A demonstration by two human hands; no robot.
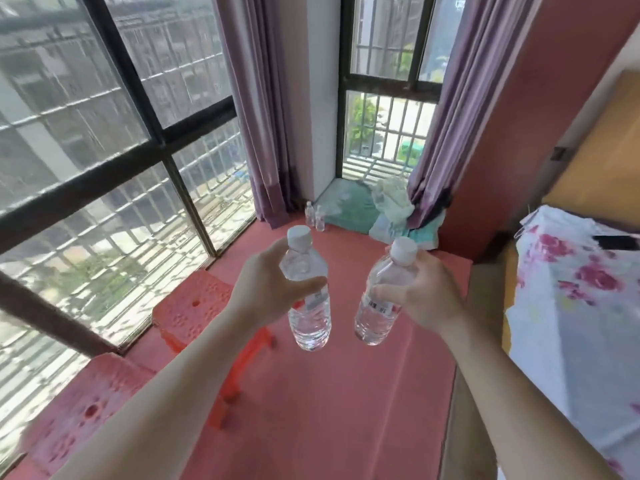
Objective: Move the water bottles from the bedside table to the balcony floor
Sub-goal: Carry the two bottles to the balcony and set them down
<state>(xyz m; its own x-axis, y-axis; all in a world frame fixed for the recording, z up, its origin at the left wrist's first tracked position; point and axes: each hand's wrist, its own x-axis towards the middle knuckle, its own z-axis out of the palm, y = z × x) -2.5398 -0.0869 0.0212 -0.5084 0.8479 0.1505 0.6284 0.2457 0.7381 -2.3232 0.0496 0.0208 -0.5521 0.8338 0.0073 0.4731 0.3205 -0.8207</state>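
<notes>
Clear plastic marks both objects you carry. Head view: your left hand (pixel 270 289) is wrapped around the upper body of the left bottle (pixel 306 289), thumb across its label, white cap pointing up and away from you. Your right hand (pixel 420 292) clasps the right bottle (pixel 382 292) just below its neck, its white cap tilted slightly toward the left bottle. Both bottles hang in the air above the red floor (pixel 346 393), apart from each other, neither touching it. Two more bottles (pixel 315 216) stand upright on the far floor, just beside the purple curtain (pixel 266 133). A heap of pale cloth (pixel 398 209) lies to their right. Two red stools (pixel 194 306) sit along the barred window (pixel 104 150) at your left. At your right, a floral sheet (pixel 575 289) covers a bed edge.
</notes>
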